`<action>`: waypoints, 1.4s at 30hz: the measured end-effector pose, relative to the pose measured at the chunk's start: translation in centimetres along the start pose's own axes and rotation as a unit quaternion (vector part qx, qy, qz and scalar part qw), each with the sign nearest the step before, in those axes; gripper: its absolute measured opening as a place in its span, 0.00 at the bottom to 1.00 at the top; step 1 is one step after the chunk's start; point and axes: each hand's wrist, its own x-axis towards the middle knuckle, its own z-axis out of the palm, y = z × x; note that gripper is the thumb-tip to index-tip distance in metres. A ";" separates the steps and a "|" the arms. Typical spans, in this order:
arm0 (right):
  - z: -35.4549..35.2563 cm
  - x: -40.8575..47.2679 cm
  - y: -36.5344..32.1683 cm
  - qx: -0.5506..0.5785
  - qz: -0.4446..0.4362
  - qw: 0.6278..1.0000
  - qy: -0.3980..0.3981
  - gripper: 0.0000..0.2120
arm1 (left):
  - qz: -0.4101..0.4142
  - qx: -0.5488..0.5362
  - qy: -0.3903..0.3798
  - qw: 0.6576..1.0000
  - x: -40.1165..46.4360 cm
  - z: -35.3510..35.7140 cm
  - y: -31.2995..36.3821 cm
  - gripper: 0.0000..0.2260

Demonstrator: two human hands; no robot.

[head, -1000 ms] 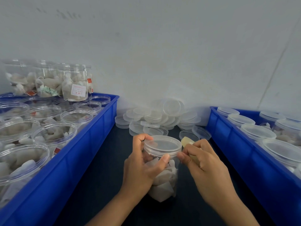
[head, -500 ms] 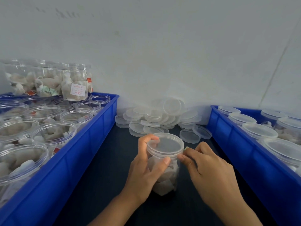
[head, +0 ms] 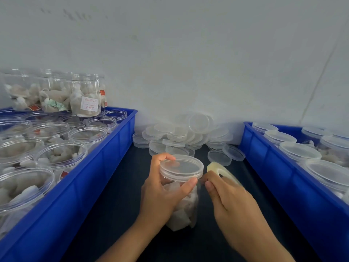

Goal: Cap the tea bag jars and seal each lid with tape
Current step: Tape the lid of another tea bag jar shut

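Left hand (head: 160, 193): fingers curled round the jar (head: 182, 210), thumb at its lid (head: 181, 167).
Right hand (head: 229, 203): fingers pinch the tape roll (head: 221, 172) just beside the lid's rim.
Jar: mid-desk (head: 117, 210), between two blue bins (head: 75, 188).
Far: loose lids (head: 181, 137) piled at the wall.

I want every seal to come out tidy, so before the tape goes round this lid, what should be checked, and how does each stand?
1. Lid sits level on the jar: ok.
2. Left hand grips the jar, thumb on the lid's rim: ok.
3. Right hand holds the tape roll beside the lid: ok.
4. Free tape end stuck to the rim: cannot tell.
5. Lid fully closed: cannot tell.
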 end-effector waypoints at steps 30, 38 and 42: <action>-0.2 0.2 0.2 0.082 0.034 0.996 -0.004 0.19 | -0.063 -0.139 -0.152 0.976 1.1 -1.9 0.1 0.32; 0.9 0.0 -0.2 0.068 0.074 0.994 0.047 0.20 | 0.076 0.070 0.015 0.995 -0.4 0.1 1.1 0.16; 1.3 -0.3 -0.7 0.054 0.062 0.995 0.058 0.21 | 0.046 0.117 -0.015 0.992 -0.6 0.1 1.6 0.25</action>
